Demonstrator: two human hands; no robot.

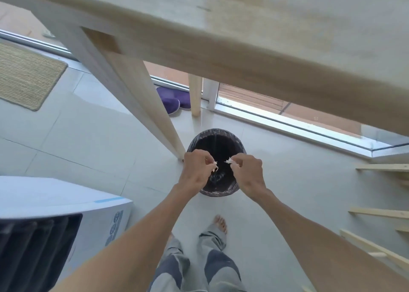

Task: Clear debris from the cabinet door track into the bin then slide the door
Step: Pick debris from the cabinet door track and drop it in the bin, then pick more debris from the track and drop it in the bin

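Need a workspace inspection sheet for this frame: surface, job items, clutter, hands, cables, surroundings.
Surface: pale tiled floor, looks bare around the bin.
Job's things: black-lined bin on the floor by the wooden table leg; white debris scraps pinched above its opening. Cabinet door and track not in view.
Clutter: purple slippers under the table; wooden slats at the right edge.
Hands: left hand and right hand both over the bin, each pinching scraps.
Cables: nothing seen.
Surroundings: woven mat at left, white appliance at lower left, sliding glass door behind the bin.
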